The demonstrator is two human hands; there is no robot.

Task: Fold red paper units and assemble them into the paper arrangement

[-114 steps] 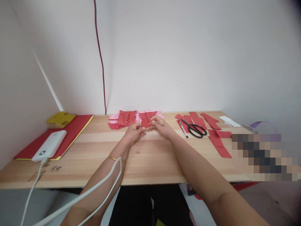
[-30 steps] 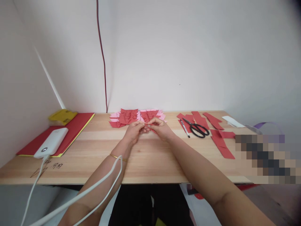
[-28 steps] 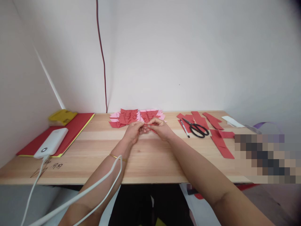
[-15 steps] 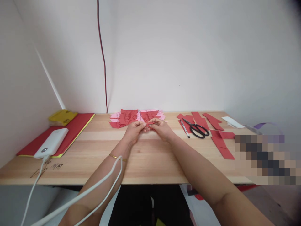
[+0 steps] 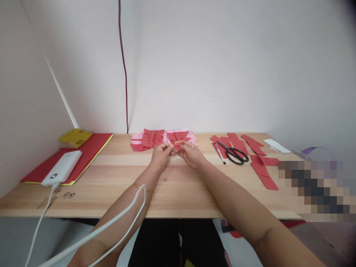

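Observation:
Both my left hand [image 5: 162,155] and my right hand [image 5: 191,152] are closed, pinching a small piece of red paper [image 5: 178,145] between their fingertips. They meet above the middle of the table, and the fingers hide part of the paper. Just behind them lie rows of folded red paper pieces [image 5: 153,138] and pink paper pieces [image 5: 137,140] near the wall. To the right of my hands, black-handled scissors [image 5: 236,155] and a white pen [image 5: 220,152] rest on and beside flat red paper strips [image 5: 236,142].
On the left, a white power bank [image 5: 62,167] with a white cable [image 5: 40,222] sits on red sheets [image 5: 36,170]; a yellow packet [image 5: 75,138] lies behind it. The cable crosses my left forearm. A white strip [image 5: 276,145] lies at the right of the wooden table [image 5: 183,200].
My fingers have shifted slightly on the red paper, and more of its flat face shows by the right fingertips. The whole view has moved a little; the other things lie as before.

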